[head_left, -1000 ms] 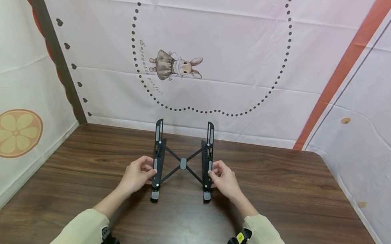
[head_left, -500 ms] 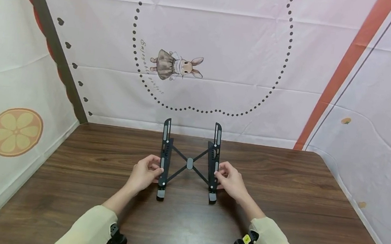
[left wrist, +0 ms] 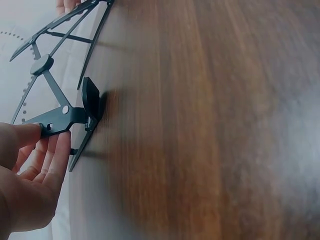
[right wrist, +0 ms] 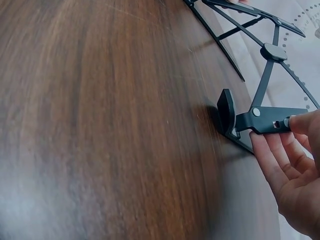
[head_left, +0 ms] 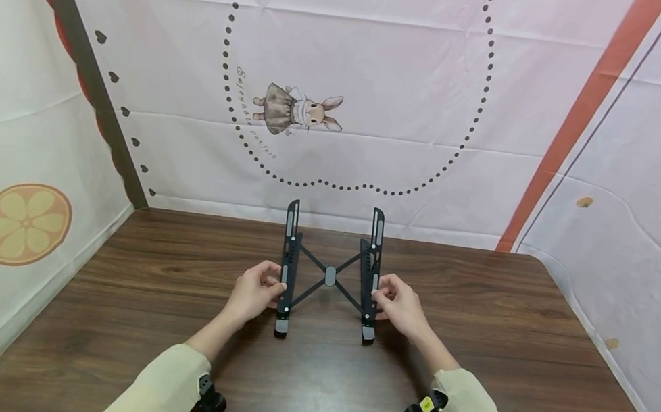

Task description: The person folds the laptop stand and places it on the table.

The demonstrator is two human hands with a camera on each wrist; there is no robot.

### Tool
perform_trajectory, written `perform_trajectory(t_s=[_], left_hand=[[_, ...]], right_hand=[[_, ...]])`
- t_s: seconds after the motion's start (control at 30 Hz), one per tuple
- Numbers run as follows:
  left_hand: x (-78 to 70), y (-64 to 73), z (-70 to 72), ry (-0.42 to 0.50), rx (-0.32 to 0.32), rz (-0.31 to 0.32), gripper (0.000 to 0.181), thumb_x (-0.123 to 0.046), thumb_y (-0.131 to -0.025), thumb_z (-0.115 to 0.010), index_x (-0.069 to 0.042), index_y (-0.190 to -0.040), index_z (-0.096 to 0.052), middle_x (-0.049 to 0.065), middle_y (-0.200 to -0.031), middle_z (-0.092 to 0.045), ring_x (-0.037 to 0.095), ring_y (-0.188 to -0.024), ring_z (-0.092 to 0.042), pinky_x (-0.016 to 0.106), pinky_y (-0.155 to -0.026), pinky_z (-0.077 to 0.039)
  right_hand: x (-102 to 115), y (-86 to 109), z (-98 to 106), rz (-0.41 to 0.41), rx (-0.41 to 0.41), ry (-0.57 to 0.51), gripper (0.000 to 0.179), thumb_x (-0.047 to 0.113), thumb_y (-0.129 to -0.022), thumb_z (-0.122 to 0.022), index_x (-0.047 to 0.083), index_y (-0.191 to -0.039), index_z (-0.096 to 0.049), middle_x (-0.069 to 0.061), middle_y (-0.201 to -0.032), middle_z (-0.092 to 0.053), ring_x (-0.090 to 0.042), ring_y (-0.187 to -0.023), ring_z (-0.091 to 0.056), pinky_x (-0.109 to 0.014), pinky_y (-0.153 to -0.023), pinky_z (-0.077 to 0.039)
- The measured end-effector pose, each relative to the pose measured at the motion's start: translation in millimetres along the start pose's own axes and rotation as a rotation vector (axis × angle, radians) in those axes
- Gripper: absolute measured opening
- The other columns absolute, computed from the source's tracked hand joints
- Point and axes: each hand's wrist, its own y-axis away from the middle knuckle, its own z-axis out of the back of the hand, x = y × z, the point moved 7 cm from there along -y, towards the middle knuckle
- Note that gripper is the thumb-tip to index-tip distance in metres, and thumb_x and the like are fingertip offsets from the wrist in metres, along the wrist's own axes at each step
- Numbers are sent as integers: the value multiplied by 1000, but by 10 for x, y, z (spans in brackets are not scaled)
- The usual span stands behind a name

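A black folding laptop stand (head_left: pixel 330 276) is spread out near the back of the table, its two side rails joined by crossed struts with a grey oval hub. My left hand (head_left: pixel 256 289) pinches the left rail, thumb on its top and fingers beneath, as the left wrist view shows on the stand's arm (left wrist: pixel 57 120). On the other side my right hand (head_left: pixel 401 306) grips the right rail the same way, thumb over the arm (right wrist: pixel 270 120) in the right wrist view. Upturned lips with grey pads stand at the rails' near ends.
The stand is over a dark wood-grain table (head_left: pixel 309 394). Behind the back edge hangs a white printed cloth (head_left: pixel 403 105) with a rabbit figure, and similar cloth (head_left: pixel 39 132) covers both sides. A small black camera sits on each wrist.
Both hands and the laptop stand have shifted together to the right across the table. The grip on each rail looks the same, and the stand's spread stays about equal.
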Motion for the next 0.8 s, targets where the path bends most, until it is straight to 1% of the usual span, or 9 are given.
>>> perform_trajectory(t_s=[0.13, 0.2, 0.27, 0.33, 0.5, 0.57, 0.73, 0.8], left_hand=[[-18, -11, -45, 6, 6, -10, 23, -2, -85, -62, -9, -106, -58, 10, -87, -66, 19, -71, -65, 31, -61, -56], [-30, -13, -62, 5, 8, -13, 24, -2, -85, -62, -8, -107, -58, 10, -87, -66, 19, -71, -65, 32, -62, -56], [-40, -15, -76, 6, 11, -12, 24, -2, -85, -62, -8, -108, -58, 10, -87, -66, 18, -71, -65, 32, -62, -56], [-47, -16, -89, 5, 11, -10, 24, -2, -85, -62, -8, -107, -58, 10, -87, -66, 18, -71, -65, 31, -62, -56], [-56, -28, -122, 21, 20, -17, 24, -1, -85, -62, -5, -108, -58, 10, -85, -66, 18, -70, -65, 31, -61, -56], [-62, -32, -133, 26, 27, -24, 25, -1, -85, -62, -3, -109, -57, 10, -84, -66, 18, -70, -65, 31, -61, -56], [-64, -33, -148, 29, 36, -24, 24, 0, -85, -61, -3, -109, -57, 10, -84, -66, 16, -70, -65, 30, -61, -56], [-62, -33, -153, 29, 37, -23, 24, 0, -85, -61, -3, -109, -57, 10, -84, -65, 16, -70, -64, 29, -61, -55]], right_hand=[[-198, -84, 29, 2, 2, 1, 25, 6, -91, -54, -3, -114, -51, -19, -90, -61, -23, -74, -63, -40, -64, -56], [-249, -100, 47, -6, -4, 5, 25, 8, -91, -55, -1, -114, -52, -17, -90, -61, -20, -74, -63, -37, -64, -56], [-258, -95, 64, -8, -6, 1, 24, 9, -91, -55, 0, -114, -52, -17, -90, -61, -20, -74, -64, -37, -64, -56], [-229, -71, 80, -19, -11, -14, 24, 8, -91, -56, 0, -113, -53, -19, -90, -60, -23, -75, -64, -39, -65, -56], [-61, 19, 108, -25, -8, -34, 23, 2, -90, -54, -6, -111, -51, -27, -92, -59, -33, -79, -64, -45, -67, -55], [-92, 10, 117, -23, -13, -37, 22, 3, -90, -54, -5, -111, -51, -25, -92, -60, -30, -79, -65, -43, -67, -55], [-299, -81, 124, -29, -43, -39, 21, 6, -90, -56, -1, -110, -53, -17, -90, -63, -20, -75, -65, -38, -64, -56], [-313, -86, 125, -39, -53, -39, 21, 6, -90, -56, -1, -109, -53, -17, -91, -63, -20, -75, -65, -38, -64, -56]])
